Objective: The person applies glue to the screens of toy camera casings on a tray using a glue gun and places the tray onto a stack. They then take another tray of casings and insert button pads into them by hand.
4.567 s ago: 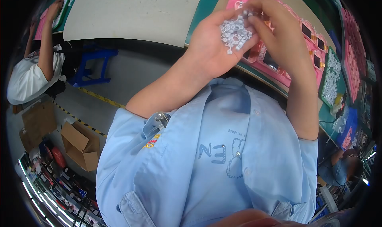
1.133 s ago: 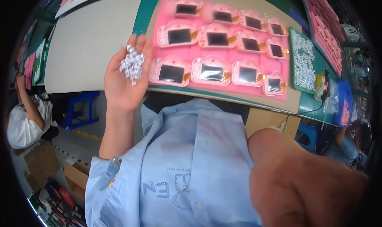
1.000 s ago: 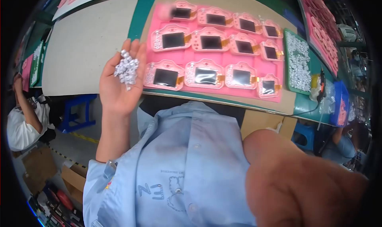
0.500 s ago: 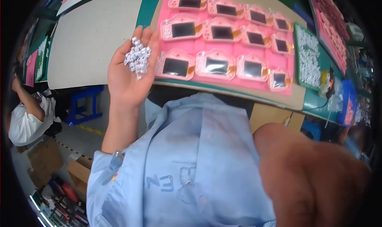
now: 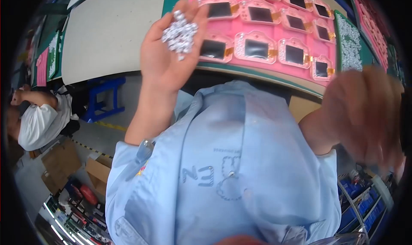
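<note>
My left hand (image 5: 165, 71) is palm up and cupped, with a heap of small white plastic pieces (image 5: 180, 35) lying in it. Its fingertips are beside the nearest pink handheld console shells with dark screens (image 5: 256, 49), which lie in rows on a pink mat (image 5: 240, 28). My right hand (image 5: 365, 112) is raised at the right, smeared by motion. It is nearest in view to the green tray (image 5: 339, 43), which is full of similar white pieces. Whether its fingers hold anything cannot be made out.
A grey board (image 5: 111, 34) covers the left part of the green bench. At far left sits another person in a white shirt (image 5: 40, 125), near a blue stool (image 5: 105, 99). Cardboard boxes (image 5: 62, 161) stand on the floor. More pink parts (image 5: 371, 30) lie at far right.
The whole view has shifted, so bench and consoles appear higher and further right. My right hand has moved up in view from the lower right. The white pieces stay in my left palm.
</note>
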A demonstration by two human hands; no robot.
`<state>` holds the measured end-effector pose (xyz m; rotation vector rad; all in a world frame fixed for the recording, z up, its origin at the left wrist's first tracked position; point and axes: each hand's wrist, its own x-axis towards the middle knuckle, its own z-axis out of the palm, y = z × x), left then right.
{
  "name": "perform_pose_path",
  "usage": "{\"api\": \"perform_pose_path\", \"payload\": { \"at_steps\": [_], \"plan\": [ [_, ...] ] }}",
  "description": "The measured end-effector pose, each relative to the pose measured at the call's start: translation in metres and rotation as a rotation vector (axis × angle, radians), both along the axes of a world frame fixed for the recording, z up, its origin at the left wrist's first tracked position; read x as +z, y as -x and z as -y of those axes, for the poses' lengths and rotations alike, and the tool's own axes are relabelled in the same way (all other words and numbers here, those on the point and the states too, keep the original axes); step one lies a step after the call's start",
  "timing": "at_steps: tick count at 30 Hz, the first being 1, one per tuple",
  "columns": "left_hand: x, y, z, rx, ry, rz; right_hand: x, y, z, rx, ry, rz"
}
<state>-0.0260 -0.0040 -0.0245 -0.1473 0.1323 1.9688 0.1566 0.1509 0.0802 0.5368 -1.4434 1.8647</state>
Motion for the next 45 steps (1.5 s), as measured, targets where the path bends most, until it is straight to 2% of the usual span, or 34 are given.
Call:
{"api": "perform_pose_path", "payload": {
  "at_steps": [2, 4, 6, 9, 12, 18, 22, 30, 34, 36, 39, 45],
  "plan": [
    [0.001, -0.003, -0.009, -0.021, -0.023, -0.028, -0.015, 0.001, -0.002, -0.084, -0.031, 0.148],
    [0.007, -0.011, -0.016, -0.019, 0.067, -0.034, -0.037, -0.006, -0.007, -0.158, -0.131, 0.359],
    [0.012, -0.016, -0.023, -0.048, 0.103, -0.055, -0.045, 0.004, 0.008, -0.425, -0.285, 0.621],
    [0.016, -0.025, -0.032, -0.087, 0.113, -0.053, -0.051, 0.014, 0.009, -0.591, -0.735, 0.671],
    [0.013, -0.029, -0.041, -0.121, 0.117, -0.046, -0.053, 0.020, 0.003, -0.674, -0.873, 0.597],
    [0.007, -0.034, -0.048, -0.182, 0.073, -0.027, -0.051, 0.030, -0.005, -0.665, -0.977, 0.643],
    [0.009, -0.038, -0.052, -0.163, 0.182, -0.033, -0.056, 0.032, -0.008, -0.653, -1.056, 0.645],
    [0.006, -0.038, -0.057, -0.178, 0.202, 0.026, -0.055, 0.035, -0.011, -0.633, -1.004, 0.672],
    [-0.007, -0.033, -0.056, -0.223, 0.029, 0.032, -0.055, 0.033, -0.016, -0.655, -0.972, 0.622],
    [-0.009, -0.030, -0.054, -0.240, -0.024, 0.056, -0.041, 0.029, -0.009, -0.583, -1.008, 0.662],
    [0.012, -0.038, -0.059, -0.135, 0.271, -0.013, -0.040, 0.026, 0.008, -0.576, -1.050, 0.716],
    [0.008, -0.037, -0.057, -0.117, 0.244, 0.053, -0.054, 0.025, 0.006, -0.712, -1.035, 0.694]
  ]
}}
